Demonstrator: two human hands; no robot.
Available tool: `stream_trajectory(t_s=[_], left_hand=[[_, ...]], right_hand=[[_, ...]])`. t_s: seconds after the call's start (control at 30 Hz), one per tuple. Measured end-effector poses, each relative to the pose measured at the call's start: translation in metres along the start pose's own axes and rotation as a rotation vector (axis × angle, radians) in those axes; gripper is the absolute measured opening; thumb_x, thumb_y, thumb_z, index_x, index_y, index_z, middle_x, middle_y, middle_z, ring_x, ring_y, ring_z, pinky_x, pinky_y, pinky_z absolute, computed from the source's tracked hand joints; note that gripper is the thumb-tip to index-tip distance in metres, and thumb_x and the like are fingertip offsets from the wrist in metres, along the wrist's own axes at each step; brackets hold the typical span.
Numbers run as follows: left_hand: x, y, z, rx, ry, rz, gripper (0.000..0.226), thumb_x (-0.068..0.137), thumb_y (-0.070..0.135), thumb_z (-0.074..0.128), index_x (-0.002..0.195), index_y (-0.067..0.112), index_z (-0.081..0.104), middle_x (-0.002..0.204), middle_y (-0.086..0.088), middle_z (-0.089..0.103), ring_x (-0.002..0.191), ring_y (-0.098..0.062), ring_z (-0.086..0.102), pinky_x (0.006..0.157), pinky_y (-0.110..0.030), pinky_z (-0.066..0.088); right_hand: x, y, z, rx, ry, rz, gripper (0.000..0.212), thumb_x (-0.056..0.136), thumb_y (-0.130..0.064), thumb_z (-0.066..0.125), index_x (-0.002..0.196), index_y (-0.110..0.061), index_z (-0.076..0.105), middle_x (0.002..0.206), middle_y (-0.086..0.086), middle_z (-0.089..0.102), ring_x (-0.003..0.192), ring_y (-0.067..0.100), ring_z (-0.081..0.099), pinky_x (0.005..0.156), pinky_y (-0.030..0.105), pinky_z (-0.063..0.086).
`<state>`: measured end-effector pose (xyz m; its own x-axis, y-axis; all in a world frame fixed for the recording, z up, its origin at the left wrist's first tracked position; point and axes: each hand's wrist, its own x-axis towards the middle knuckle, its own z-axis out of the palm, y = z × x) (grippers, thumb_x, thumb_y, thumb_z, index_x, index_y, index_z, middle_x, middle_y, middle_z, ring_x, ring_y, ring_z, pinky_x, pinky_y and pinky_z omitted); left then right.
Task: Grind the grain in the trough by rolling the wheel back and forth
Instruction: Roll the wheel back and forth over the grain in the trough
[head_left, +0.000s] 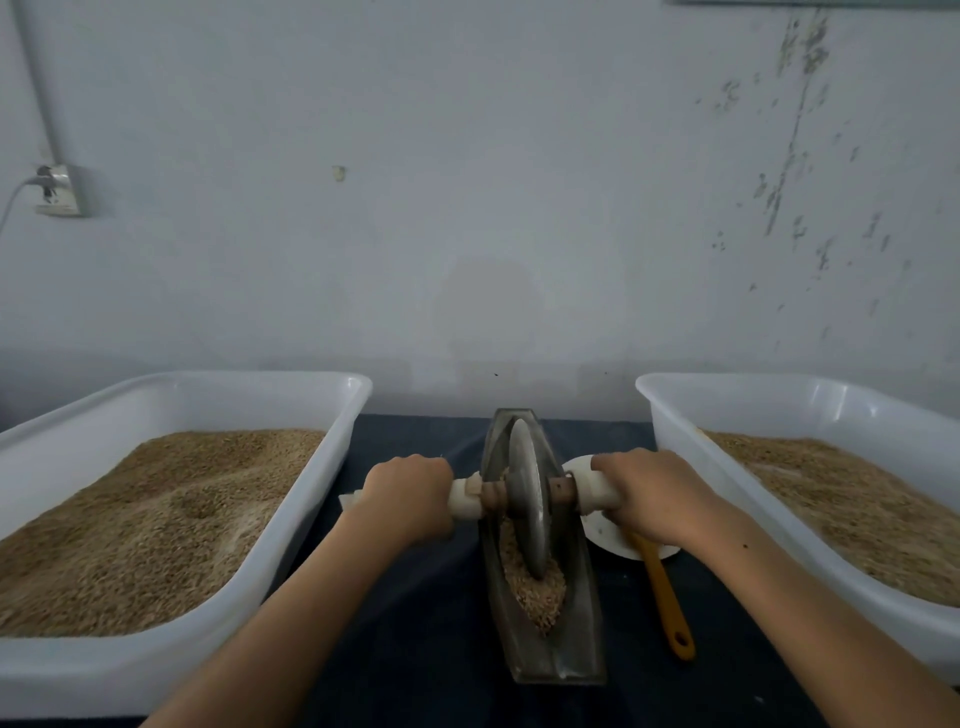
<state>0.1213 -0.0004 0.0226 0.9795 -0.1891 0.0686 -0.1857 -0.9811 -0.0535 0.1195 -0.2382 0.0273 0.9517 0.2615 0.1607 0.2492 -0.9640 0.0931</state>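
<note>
At the table's left edge sat a big white tub (332, 467), filled w/ tan grain (156, 519) heaped toward its far side. Just right of it, the left hand (408, 496) gripped the left handle (465, 501) of the axle, fingers curled tight round the pale wrap, knuckles up. The axle ran thru the metal wheel (527, 499), which stood upright on edge in the trough (576, 639), approx at the trough's middle, a bit toward its far end. The trough was a narrow boat-shaped metal channel lying front-to-back at the table's center, on a dark blue cloth (415, 623). Crushed grain (537, 592) lay in the channel, mostly piled on the near side of the wheel, touching its rim. The right hand (654, 493) wrapped the right handle (592, 491), fingers closed round it likewise. Under that hand, just beside the trough, lay a white round plate (605, 535) w/ a yellow-handled tool (667, 597) resting on it, handle pointing to the table's near edge. At the right edge stood a second white tub (675, 441), also holding grain.
</note>
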Motion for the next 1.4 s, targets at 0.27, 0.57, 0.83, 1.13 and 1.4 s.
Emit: stream_trajectory(t_s=[0.27,0.57,0.83,1.13,1.4], left_hand=[[0.002,0.002,0.012,-0.032,0.235,-0.019,0.015,0.090,0.031,0.056,0.101,0.022,0.052,0.097,0.003,0.062,0.075,-0.011,0.048,0.067,-0.025,0.037],[0.000,0.000,0.000,-0.010,-0.021,-0.007,0.030,0.083,0.032,0.066,0.109,0.018,0.058,0.097,0.002,0.062,0.084,-0.014,0.057,0.073,-0.027,0.044],[-0.001,0.003,-0.004,0.047,0.004,0.008,0.030,0.083,0.032,0.065,0.108,0.018,0.058,0.096,0.001,0.062,0.083,-0.015,0.057,0.073,-0.027,0.044],[0.002,0.003,0.012,0.009,0.255,-0.024,0.017,0.090,0.031,0.055,0.103,0.021,0.051,0.100,0.003,0.062,0.079,-0.014,0.054,0.067,-0.026,0.036],[0.000,0.000,-0.001,0.006,-0.028,-0.014,0.032,0.082,0.031,0.067,0.109,0.017,0.058,0.100,0.000,0.063,0.088,-0.016,0.059,0.074,-0.028,0.044]], right_hand=[[0.006,-0.002,0.021,-0.060,0.279,0.010,0.017,0.091,-0.027,0.059,0.099,-0.029,0.044,0.104,-0.008,0.058,0.096,0.015,0.052,0.089,0.032,0.037],[0.000,0.000,-0.005,-0.008,-0.038,-0.003,0.020,0.086,-0.021,0.060,0.096,-0.030,0.046,0.097,-0.005,0.060,0.089,0.016,0.057,0.073,0.027,0.039],[0.000,0.004,-0.005,0.040,-0.139,0.007,0.020,0.086,-0.024,0.063,0.092,-0.029,0.044,0.099,-0.003,0.062,0.090,0.016,0.059,0.070,0.026,0.041],[0.004,0.000,0.019,-0.035,0.286,-0.005,0.019,0.090,-0.031,0.060,0.100,-0.029,0.044,0.106,-0.009,0.058,0.098,0.015,0.053,0.091,0.033,0.038],[0.002,0.002,-0.006,0.004,-0.078,0.002,0.022,0.086,-0.024,0.061,0.098,-0.031,0.045,0.103,-0.005,0.061,0.094,0.016,0.057,0.078,0.028,0.039]])
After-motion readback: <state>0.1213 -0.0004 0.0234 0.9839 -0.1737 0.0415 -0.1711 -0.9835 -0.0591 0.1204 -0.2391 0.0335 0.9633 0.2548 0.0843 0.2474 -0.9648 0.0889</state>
